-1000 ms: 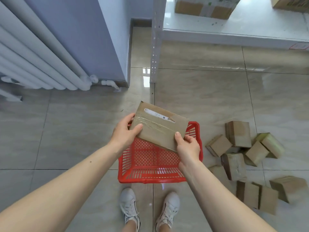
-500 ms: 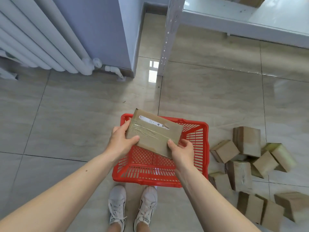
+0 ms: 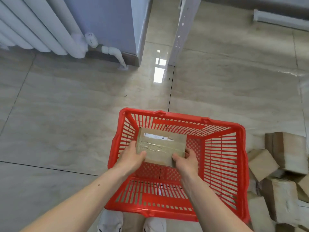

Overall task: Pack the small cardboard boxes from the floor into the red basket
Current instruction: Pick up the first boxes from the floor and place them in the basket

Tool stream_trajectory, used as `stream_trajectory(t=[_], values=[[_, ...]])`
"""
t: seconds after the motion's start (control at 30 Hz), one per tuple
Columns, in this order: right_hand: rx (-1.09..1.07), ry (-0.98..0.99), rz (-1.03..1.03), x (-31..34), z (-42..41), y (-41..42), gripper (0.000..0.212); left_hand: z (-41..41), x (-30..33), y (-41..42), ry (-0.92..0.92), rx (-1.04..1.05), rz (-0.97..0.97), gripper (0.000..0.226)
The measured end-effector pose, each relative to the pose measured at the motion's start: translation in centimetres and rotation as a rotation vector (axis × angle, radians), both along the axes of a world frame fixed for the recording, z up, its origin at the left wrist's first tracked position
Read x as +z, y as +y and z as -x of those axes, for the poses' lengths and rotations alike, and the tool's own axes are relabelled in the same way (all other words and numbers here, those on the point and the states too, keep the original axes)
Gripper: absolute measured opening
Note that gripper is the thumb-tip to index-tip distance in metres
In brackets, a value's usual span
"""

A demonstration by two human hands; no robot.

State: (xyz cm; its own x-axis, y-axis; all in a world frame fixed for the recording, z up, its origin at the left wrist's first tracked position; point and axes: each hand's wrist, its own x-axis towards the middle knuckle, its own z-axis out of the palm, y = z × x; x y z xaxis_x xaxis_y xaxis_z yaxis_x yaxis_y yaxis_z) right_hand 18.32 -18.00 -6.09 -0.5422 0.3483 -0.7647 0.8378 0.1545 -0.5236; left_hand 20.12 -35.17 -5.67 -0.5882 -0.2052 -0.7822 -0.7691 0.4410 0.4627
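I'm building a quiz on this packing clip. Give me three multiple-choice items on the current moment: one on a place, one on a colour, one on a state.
1. Where do the loose boxes lie relative to the basket?
A. to its right
B. to its left
C. beyond its far rim

2. What colour is the basket?
A. blue
B. red
C. green

3. How is the taped box held?
A. by the left hand alone
B. by nobody, flat on the floor tiles
C. by both hands, inside the basket walls

Key: 1 A, the loose boxes pile up right of the basket. 2 B, its plastic lattice is red. 3 C, the left hand and right hand grip the taped box at its near corners, below the rim.
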Motion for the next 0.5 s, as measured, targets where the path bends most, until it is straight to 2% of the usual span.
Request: stream_trajectory(t=[0.23, 0.4, 0.5], values=[[0.099, -0.018, -0.025, -8.8, 0.6, -1.8, 0.055, 1.1, -8.1, 0.1, -0.07, -0.041, 0.091, 0.053], [0.076, 0.022, -0.071, -12.1, 1.3, -1.9, 0.059, 1.3, -10.5, 0.4, -0.018, -0.069, 0.086, 0.056], [0.089, 0.021, -0.104, -12.9, 1.4, -1.9, 0.06, 1.2, -10.8, 1.0, -0.019, -0.074, 0.145, 0.057]])
